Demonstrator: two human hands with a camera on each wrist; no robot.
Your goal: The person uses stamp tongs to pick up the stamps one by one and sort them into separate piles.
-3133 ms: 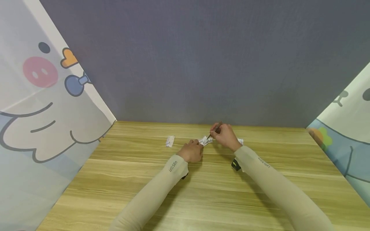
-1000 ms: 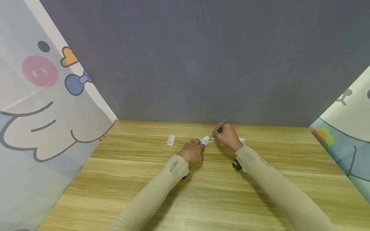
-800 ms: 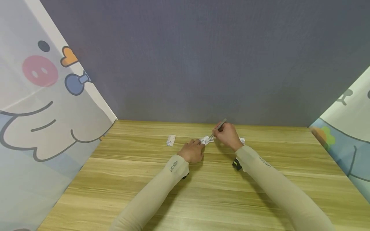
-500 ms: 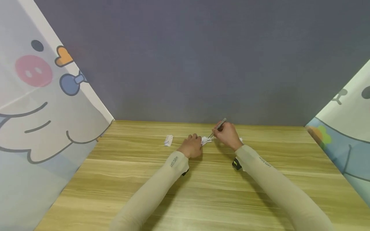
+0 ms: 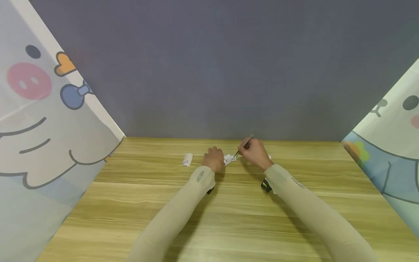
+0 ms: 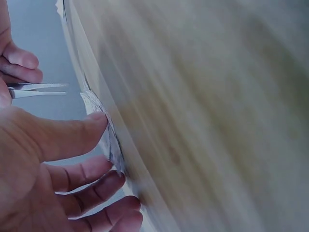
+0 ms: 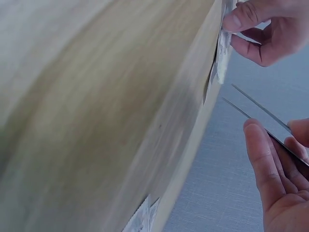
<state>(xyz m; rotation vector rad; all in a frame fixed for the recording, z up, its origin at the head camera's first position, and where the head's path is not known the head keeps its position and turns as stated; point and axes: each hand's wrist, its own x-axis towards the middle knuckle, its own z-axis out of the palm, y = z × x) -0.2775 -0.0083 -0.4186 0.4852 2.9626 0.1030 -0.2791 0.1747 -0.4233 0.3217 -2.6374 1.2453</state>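
The left hand (image 5: 213, 159), fingers loosely bent, touches the left end of the crumpled white printed paper bundle (image 5: 230, 159), near the far edge of the yellowish wooden table (image 5: 163, 203). The right hand (image 5: 255, 153) pinches slim grey metal tweezers (image 5: 247, 140), tips parted. A jabbing tip could tear thin paper; weak pressure could let it slide. The grey fabric wall (image 5: 229, 72) limits far-side movement; room lies nearer.

From here I see a wood-grain tabletop (image 5: 235, 225) meeting a grey backdrop (image 5: 209, 72), possibly fabric, between cartoon-printed panels (image 5: 39, 142).
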